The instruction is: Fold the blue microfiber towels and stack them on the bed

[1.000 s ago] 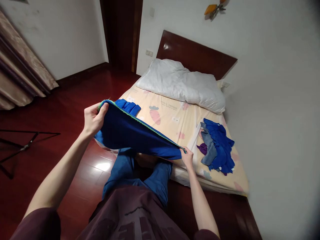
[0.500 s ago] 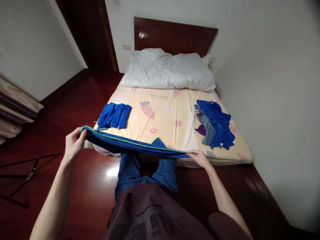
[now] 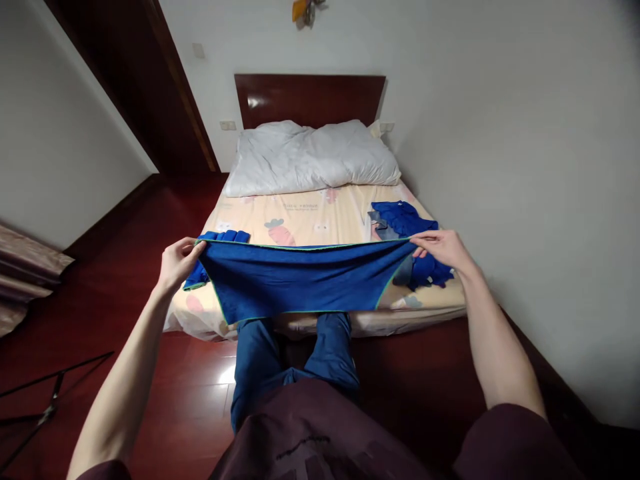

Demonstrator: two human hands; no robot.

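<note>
- In the head view, the left hand (image 3: 179,265) has its fingers pinched on a top corner of the blue cloth (image 3: 300,280).
- The right hand (image 3: 445,249) pinches the other top corner.
- The cloth hangs stretched between them, by the bed's (image 3: 345,213) near end.
- Blue rolls (image 3: 226,236) lie beyond the left hand.
- A messy blue and gray pile (image 3: 400,217) lies near the right hand.

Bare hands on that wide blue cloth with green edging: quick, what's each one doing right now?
Left hand: closed, pinching one upper corner of the wide blue cloth with green edging.
Right hand: closed, pinching its other upper corner.
</note>
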